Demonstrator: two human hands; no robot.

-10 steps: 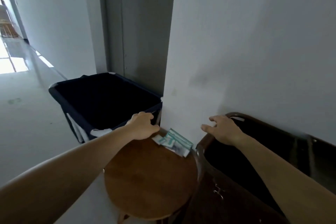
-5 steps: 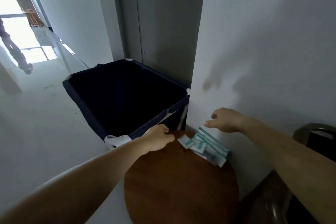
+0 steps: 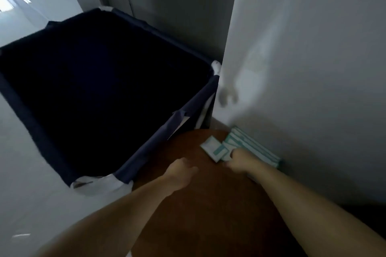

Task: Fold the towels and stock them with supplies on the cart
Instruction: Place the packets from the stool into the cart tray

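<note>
1. The white-and-teal paper supply sachets (image 3: pixel 253 145) lie fanned at the far edge of the round brown wooden table (image 3: pixel 208 215), against the wall (image 3: pixel 313 69).
2. Our right hand (image 3: pixel 240 160) covers them, fingers bent down; whether they pinch, we cannot tell.
3. Our left hand (image 3: pixel 181 170) rests loosely curled, holding nothing.
4. Likely light, thin, slippery: we should pinch the stack's near edge.

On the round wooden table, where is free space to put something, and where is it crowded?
Bare wood lies in the near half of the table, between the two forearms, and in a narrow strip between the left hand and the packets. The far right edge is crowded: the packets lie by the wall, the right hand on them.
</note>
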